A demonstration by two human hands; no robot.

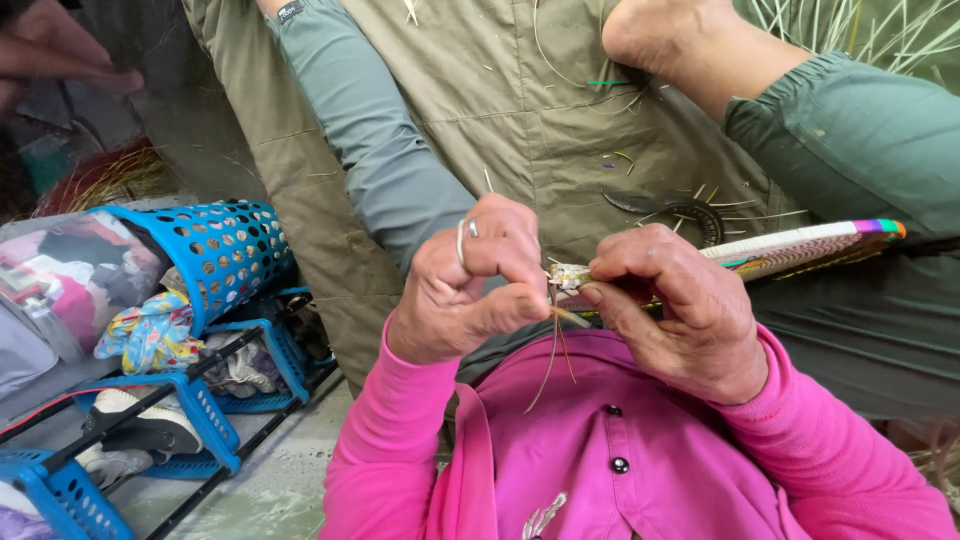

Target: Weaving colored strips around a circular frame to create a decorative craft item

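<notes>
Head view: the woven strip [800, 245] runs lengthwise from between both hands out to the right. The right hand [675, 310] pinches its near end; the left hand [465, 285] clamps thin straw strands [553, 350] just beside it.

— What can't you make out around the woven piece [800, 245]?

— Its near end is buried between the left hand [465, 285] and the right hand [680, 310], so the working edge is hidden.

— And above it?

— Another person's foot [650, 35] is cut off by the top edge.

— Left of it?

— The blue basket [225, 250] has blurred contents, and the lower crate [60, 495] runs off the bottom edge.
</notes>
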